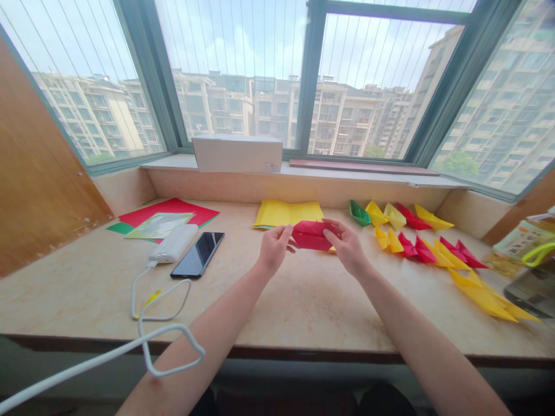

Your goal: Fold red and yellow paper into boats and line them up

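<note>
A piece of folded red paper is held up above the counter, between my two hands. My left hand pinches its left end between thumb and fingers. At the right end my right hand grips it, thumb in front and fingers behind. Behind the paper lies a stack of yellow paper, opened along a crease. A small bit of yellow shows under the red paper's lower right, mostly hidden.
Folded paper boats and other folded shapes fill the counter's right side, beside a bottle. To the left are coloured sheets, a power bank, a phone and a looping white cable. A white box stands on the sill.
</note>
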`<act>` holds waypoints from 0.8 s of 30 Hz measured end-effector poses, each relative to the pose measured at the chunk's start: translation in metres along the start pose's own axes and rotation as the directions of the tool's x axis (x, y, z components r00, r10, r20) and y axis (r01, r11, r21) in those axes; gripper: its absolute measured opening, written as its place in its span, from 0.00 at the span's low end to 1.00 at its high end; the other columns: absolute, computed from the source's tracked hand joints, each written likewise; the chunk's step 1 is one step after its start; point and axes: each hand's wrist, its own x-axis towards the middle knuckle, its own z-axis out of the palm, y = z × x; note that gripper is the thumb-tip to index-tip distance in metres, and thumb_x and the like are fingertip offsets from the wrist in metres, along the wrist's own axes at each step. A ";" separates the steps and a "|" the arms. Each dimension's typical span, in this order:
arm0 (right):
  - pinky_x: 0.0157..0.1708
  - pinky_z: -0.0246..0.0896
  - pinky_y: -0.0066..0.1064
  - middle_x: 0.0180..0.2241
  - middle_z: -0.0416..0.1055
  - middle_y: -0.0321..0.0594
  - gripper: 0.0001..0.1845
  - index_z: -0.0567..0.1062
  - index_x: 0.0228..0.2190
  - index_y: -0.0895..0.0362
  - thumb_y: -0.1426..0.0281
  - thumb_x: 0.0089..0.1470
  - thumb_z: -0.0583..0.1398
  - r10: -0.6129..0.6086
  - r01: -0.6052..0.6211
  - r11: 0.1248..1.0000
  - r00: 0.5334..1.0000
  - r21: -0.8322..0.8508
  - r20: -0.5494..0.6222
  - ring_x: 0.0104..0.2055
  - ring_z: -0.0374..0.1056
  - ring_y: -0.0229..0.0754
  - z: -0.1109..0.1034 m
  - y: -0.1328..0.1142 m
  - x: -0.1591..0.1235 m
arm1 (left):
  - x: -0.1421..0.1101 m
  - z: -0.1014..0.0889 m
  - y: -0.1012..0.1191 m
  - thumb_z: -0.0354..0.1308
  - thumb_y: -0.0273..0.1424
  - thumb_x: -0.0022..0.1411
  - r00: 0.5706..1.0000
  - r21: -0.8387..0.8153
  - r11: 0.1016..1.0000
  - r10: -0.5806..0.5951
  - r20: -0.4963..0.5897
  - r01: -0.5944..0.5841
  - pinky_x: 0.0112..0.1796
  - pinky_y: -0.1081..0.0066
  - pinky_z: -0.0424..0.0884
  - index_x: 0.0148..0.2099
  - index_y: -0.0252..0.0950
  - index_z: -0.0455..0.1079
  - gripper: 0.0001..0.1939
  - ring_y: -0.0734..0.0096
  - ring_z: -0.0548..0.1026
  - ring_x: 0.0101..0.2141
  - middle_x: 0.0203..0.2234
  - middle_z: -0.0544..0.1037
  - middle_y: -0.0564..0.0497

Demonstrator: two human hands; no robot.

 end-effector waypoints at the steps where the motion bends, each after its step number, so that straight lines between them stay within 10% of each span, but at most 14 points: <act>1: 0.36 0.72 0.37 0.39 0.78 0.43 0.23 0.74 0.47 0.54 0.59 0.49 0.64 0.001 -0.001 1.000 1.000 0.001 0.000 0.38 0.74 0.46 -0.001 0.000 0.000 | 0.000 0.000 0.000 0.59 0.45 0.57 1.000 -0.010 1.000 -0.021 0.012 0.021 0.20 0.76 0.69 0.29 0.32 0.72 0.19 0.73 0.74 0.20 0.19 0.74 0.51; 24: 0.37 0.72 0.36 0.39 0.78 0.42 0.21 0.76 0.45 0.54 0.61 0.49 0.64 -0.014 0.014 0.999 1.000 -0.048 0.011 0.37 0.75 0.45 -0.007 -0.011 -0.001 | 0.004 -0.007 0.002 0.60 0.40 0.54 0.963 -0.098 0.965 -0.227 0.149 0.242 0.21 0.75 0.66 0.33 0.31 0.73 0.15 0.70 0.76 0.21 0.25 0.80 0.45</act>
